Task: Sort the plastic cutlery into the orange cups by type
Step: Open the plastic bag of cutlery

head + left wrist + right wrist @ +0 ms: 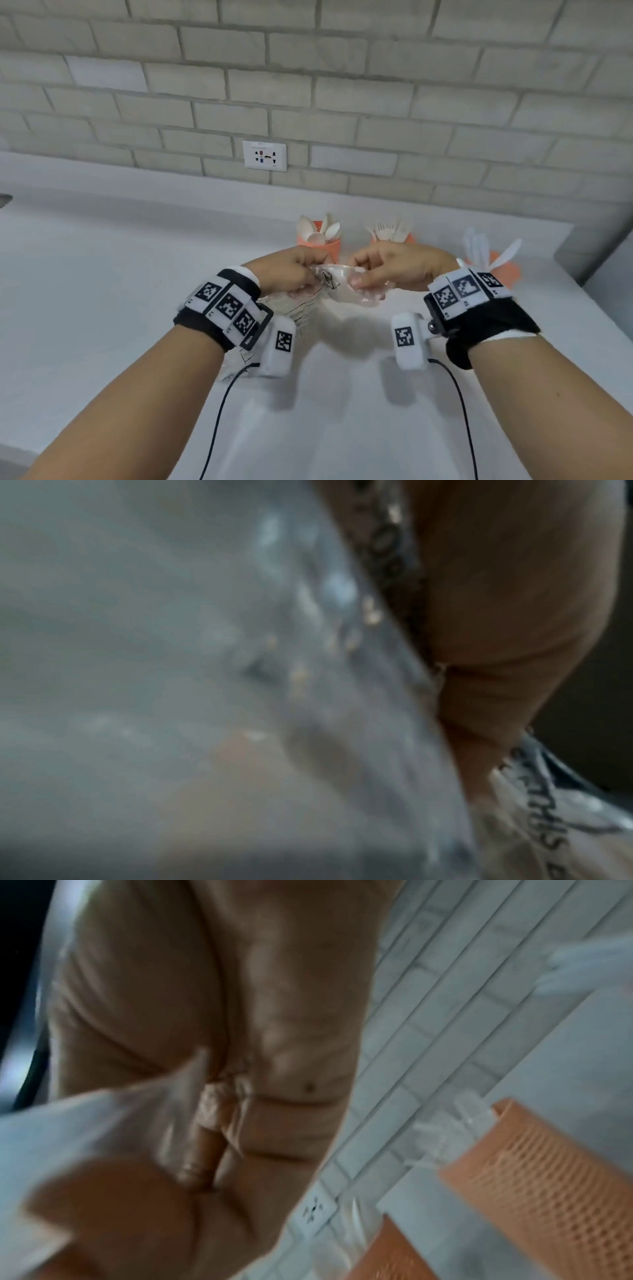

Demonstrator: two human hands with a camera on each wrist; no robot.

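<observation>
Clear plastic bag (322, 284) is pinched above the counter (102, 291) by the left hand (286, 269) and right hand (394, 265), near three orange cups (318, 244) of sorted cutlery, which could be toppled by a sudden tear.

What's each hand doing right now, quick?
Left hand: fingers pinching the clear plastic bag.
Right hand: fingers pinching the same bag from the other side.

Clear glossy plastic bag (337, 286); matt countertop (102, 291).
</observation>
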